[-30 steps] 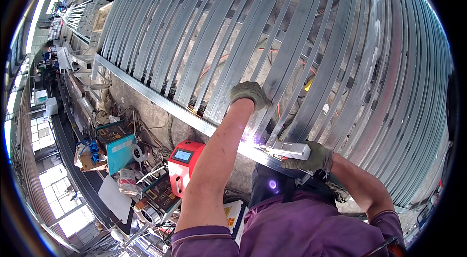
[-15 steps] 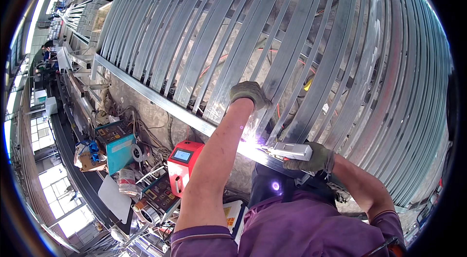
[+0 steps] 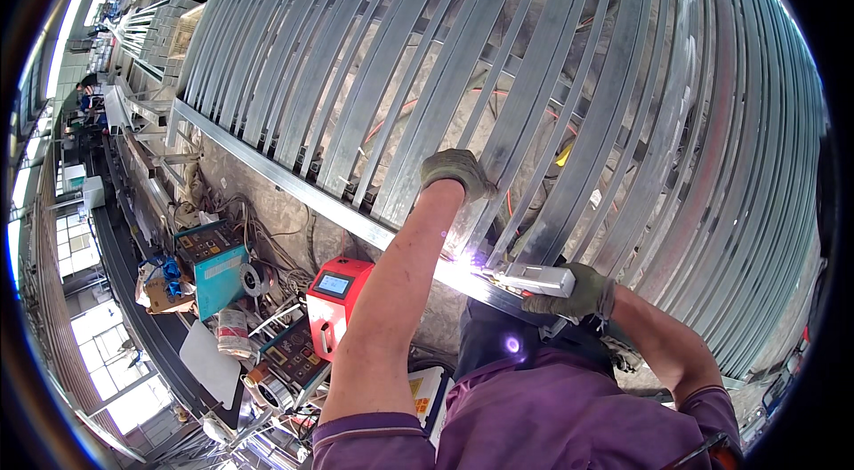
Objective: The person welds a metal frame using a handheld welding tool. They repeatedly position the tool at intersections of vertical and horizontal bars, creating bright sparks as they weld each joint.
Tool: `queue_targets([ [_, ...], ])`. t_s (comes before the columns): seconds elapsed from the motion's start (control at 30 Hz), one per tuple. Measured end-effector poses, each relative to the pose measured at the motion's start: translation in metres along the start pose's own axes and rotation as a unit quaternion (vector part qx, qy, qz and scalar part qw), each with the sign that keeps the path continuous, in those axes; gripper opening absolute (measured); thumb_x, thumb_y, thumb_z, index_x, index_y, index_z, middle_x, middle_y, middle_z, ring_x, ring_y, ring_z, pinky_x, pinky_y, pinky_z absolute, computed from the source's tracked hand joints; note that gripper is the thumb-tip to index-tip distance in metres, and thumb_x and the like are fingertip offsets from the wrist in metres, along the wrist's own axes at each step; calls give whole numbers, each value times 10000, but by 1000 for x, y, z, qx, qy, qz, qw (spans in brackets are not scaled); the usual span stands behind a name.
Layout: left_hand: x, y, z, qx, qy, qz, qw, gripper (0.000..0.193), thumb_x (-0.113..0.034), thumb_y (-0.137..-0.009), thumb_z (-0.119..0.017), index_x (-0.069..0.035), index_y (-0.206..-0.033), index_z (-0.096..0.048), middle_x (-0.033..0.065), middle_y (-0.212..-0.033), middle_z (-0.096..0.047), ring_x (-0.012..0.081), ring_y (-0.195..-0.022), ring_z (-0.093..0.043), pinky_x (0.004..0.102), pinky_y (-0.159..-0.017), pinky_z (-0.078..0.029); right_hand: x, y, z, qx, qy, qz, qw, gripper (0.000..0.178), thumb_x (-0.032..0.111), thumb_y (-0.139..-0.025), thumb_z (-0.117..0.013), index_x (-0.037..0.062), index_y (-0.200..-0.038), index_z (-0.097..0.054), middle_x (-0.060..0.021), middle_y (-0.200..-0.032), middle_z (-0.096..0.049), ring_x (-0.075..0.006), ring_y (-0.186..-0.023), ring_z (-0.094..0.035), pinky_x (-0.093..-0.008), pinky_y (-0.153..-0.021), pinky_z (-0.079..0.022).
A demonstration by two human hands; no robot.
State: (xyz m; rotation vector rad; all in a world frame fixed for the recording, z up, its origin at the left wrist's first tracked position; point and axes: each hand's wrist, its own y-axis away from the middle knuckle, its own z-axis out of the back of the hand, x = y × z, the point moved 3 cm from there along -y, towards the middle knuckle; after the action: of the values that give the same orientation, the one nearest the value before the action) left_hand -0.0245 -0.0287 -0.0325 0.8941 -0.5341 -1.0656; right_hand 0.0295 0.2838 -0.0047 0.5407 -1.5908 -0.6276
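My left hand [image 3: 455,171], in a grey-green work glove, is closed over a flat metal tube [image 3: 439,136] near the front of a long row. Its fingertips are partly hidden. Gripped in my gloved right hand [image 3: 583,290] is a silver, box-shaped welding torch [image 3: 539,280], its nozzle pointing left. At the nozzle's tip a white-violet welding glare burns where the tube ends meet the front rail [image 3: 351,219]. The glare hides the joint itself. My left forearm crosses over the rail.
Parallel metal tubes with gaps fill the frame, and hoses lie on the floor beneath. Left of my forearm stand a red machine with a screen [image 3: 339,297], a teal box [image 3: 221,281], a wire spool [image 3: 253,280] and tangled cables [image 3: 258,225].
The torch and my right hand have shifted slightly to the right. The welding glare looks a little smaller. My left hand stays where it was.
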Motion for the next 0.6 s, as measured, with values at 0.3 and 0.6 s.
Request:
queue_targets([
  [0.3, -2, 5, 5, 10, -1, 7, 1000, 794, -728, -862, -824, -102, -1349, -811, 120, -1367, -804, 293, -1272, -766, 439, -1079, -603, 2, 11, -7, -19, 5, -61, 998, 796, 742, -877, -857, 103, -1346, -788, -143, -1095, -847, -283, -1011, -832, -399, -893, -654],
  [0.6, -1, 6, 7, 8, 4, 0, 1000, 808, -723, -874, -828, -72, -1351, -801, 157, -1379, -794, 319, -1296, -754, 447, -1094, -595, 30, 18, 5, -44, 62, -63, 995, 710, 752, -925, -795, 146, -1295, -811, -161, -1105, -843, -376, -1034, -811, -444, -915, -631],
])
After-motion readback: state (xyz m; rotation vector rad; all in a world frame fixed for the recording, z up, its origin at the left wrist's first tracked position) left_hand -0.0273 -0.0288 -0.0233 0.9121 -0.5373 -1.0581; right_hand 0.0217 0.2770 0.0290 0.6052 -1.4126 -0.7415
